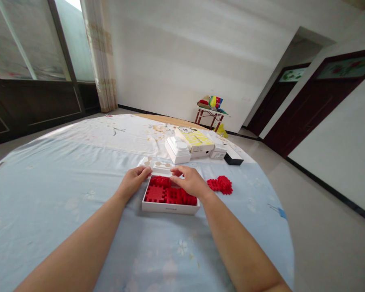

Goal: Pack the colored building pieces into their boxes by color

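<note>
A shallow white box (171,208) sits on the table, filled with red interlocking toothed pieces (156,194). Just behind its back edge lies a white insert (162,166) with rounded recesses. My left hand (134,181) is at the box's back left corner, thumb and fingers pinched at the insert's near edge; the exact contact is partly hidden. Over the box's back right part is my right hand (189,181), its thumb and curved fingers apart, fingertips close to the insert's right end. To the right of the box lie loose red pieces (224,185).
Behind the hands stand a white box with a round raised top (179,149), a yellow patterned box (197,139), another white box (218,151) and a black open tray (233,158). A flowered cloth (109,239) covers the rounded table. Beyond it, a small table (213,110) holds colourful items.
</note>
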`<state>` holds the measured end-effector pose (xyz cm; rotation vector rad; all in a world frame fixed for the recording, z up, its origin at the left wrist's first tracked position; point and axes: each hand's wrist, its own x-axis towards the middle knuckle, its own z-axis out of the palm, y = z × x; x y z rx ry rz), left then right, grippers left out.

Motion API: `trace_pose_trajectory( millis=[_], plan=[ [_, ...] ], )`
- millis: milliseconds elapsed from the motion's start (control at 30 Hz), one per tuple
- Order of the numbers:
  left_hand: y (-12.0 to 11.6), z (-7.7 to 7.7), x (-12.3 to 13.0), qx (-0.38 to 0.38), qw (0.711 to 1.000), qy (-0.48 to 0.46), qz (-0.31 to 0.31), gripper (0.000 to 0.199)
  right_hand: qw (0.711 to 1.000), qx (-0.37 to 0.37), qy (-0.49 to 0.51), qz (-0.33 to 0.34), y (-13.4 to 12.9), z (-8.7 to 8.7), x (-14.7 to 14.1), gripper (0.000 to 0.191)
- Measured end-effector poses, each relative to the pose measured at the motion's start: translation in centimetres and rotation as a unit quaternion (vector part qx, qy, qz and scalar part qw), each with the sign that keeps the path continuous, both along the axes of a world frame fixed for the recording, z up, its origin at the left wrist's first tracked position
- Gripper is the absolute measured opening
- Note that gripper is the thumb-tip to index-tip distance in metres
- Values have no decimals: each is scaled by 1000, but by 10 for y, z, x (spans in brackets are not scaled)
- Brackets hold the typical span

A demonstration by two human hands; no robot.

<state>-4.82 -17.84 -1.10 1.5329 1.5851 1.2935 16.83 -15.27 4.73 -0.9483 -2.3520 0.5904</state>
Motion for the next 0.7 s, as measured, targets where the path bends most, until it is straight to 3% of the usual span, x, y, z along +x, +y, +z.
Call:
trace_pose_trajectory(
  millis=[133,367,567,700],
  plan=[
    [-1,1,1,-5,1000,7,7,40,999,3,-47,24,-5,-5,-1,20],
    [-3,6,4,-22,999,20,20,41,996,34,-51,59,-6,-6,-4,27],
    [1,2,1,-33,997,63,12,42,998,38,24,-46,12,5,51,26],
    [4,-2,-1,-37,996,82,1,41,982,36,-19,-186,32,-5,109,29]
  ],
)
